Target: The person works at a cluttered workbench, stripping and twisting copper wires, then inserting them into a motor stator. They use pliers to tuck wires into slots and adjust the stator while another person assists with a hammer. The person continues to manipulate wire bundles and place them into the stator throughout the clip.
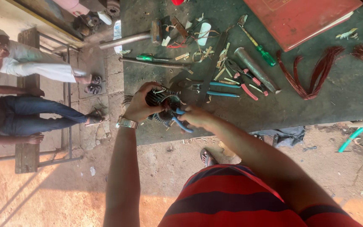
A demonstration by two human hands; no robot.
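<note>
— What are the hands doing in the head view?

— The left hand, a watch on its wrist, is curled tight around a dark round motor part with bits of wire sticking out, gripping it from the left at the near edge of the worktop. The right hand is closed around the blue handles of a pair of pliers, fingers wrapped, not spread.

— Which way do the pliers run?

— Their long axis slants from the near right, where the handles show below the hand, to the far left, and the nose meets the motor part. The tip itself is hidden.

— What lies around them?

— Just beyond, to the right, another blue-handled tool lies flat. Farther right are a green-handled screwdriver and bundles of copper wire. A red box sits at the far edge. On the left, two people sit on a bench.
</note>
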